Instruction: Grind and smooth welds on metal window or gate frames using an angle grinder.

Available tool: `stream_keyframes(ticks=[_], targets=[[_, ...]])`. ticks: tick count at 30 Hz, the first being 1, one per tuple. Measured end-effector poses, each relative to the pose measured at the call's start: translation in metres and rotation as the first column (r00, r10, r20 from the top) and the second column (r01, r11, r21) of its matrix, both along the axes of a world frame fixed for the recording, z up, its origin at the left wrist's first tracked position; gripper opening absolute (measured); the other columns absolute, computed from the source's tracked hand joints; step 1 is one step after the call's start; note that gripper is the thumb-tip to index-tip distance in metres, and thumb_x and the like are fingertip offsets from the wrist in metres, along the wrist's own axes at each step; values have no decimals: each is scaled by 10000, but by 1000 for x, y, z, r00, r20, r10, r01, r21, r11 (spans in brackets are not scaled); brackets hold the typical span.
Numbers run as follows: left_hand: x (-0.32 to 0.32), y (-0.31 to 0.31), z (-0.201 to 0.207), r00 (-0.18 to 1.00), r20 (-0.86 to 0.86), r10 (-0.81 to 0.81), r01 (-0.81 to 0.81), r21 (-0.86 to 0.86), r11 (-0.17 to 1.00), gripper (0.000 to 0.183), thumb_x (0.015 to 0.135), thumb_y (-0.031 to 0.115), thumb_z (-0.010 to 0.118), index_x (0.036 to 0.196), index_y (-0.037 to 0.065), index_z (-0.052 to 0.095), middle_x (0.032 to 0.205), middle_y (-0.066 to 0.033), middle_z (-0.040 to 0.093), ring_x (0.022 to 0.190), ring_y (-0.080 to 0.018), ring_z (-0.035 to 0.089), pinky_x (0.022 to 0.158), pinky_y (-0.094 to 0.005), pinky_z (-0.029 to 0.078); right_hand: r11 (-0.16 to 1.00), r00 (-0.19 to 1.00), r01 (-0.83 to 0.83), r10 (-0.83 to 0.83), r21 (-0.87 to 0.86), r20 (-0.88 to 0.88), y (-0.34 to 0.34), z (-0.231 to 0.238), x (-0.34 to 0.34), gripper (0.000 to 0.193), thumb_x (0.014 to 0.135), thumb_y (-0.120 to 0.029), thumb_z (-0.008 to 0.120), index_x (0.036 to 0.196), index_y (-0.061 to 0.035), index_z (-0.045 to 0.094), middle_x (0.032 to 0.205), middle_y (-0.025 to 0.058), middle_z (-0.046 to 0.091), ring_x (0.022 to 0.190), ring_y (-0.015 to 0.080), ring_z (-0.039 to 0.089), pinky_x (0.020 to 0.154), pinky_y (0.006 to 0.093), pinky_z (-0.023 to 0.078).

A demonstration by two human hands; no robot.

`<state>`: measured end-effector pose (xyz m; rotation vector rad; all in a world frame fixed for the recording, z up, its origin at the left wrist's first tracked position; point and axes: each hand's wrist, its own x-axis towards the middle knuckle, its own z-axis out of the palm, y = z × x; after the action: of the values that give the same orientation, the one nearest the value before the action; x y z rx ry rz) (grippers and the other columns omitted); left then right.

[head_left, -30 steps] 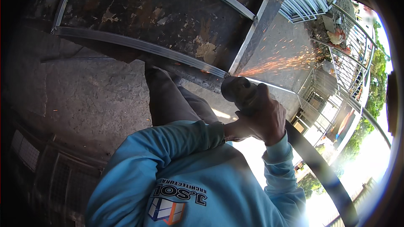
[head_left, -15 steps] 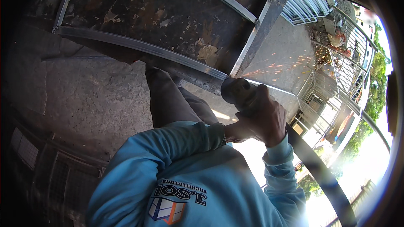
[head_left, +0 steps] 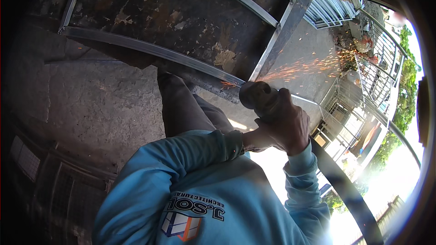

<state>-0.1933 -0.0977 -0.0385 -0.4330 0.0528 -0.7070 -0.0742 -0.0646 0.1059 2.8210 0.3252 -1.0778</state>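
Observation:
A dark angle grinder (head_left: 261,97) presses against the corner of a metal tube frame (head_left: 154,53), its head at the joint. My right hand (head_left: 293,124) is closed around the grinder's body. My left hand (head_left: 258,139) reaches across from the left and meets the tool just under the right one; most of its fingers are hidden. Orange sparks (head_left: 299,69) fan out to the right from the contact point, and a few fly left along the tube. The grinder's disc is hidden behind its head.
The frame lies on a dark, patchy sheet-topped table (head_left: 181,22). Light metal frames (head_left: 334,7) are stacked at the far right, near a metal railing (head_left: 377,41). My legs (head_left: 186,104) are close under the table's near edge. Rough concrete floor (head_left: 104,100) stretches left.
The spark stream has grown denser and brighter, with new sparks flying left along the tube. The grinder has shifted very slightly; both hands keep nearly the same place.

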Motion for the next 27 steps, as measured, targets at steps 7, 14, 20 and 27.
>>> stream_keyframes(ticks=[7, 14, 20, 27], targets=[[9, 10, 9, 995, 17, -96, 92, 172, 981, 523, 964, 75, 675, 1425, 2, 440, 1390, -127, 553, 1272, -235, 557, 1062, -392, 497, 1000, 1000, 2, -2, 16, 23, -4, 0, 3, 635, 674, -357, 833, 1144, -106, 488, 785, 206, 706, 766, 446, 699, 672, 537, 549], [7, -3, 1, 990, -87, -110, 52, -497, 866, 532, 988, 93, 643, 1454, -2, 404, 1399, -144, 546, 1298, -246, 542, 1092, -405, 477, 999, 999, -5, 4, 37, 33, -10, -1, -2, 641, 667, -332, 845, 1145, -102, 487, 804, 212, 713, 780, 446, 705, 679, 532, 552], [-1, -8, -2, 997, 70, -23, 11, 163, 987, 537, 1001, 142, 631, 1465, 15, 393, 1423, -155, 529, 1323, -259, 524, 1110, -421, 458, 1000, 1000, -11, 10, 16, 18, -8, 0, -2, 672, 666, -327, 844, 1180, -101, 474, 803, 209, 714, 786, 440, 707, 681, 527, 553], [3, -2, -7, 985, 154, -79, 55, 154, 987, 564, 1036, 244, 518, 1494, 1, 297, 1479, -180, 434, 1368, -302, 447, 1140, -436, 395, 1000, 1000, -10, 10, 27, 19, -4, -3, -2, 652, 667, -328, 839, 1167, -110, 482, 808, 203, 713, 789, 440, 703, 687, 524, 553]])
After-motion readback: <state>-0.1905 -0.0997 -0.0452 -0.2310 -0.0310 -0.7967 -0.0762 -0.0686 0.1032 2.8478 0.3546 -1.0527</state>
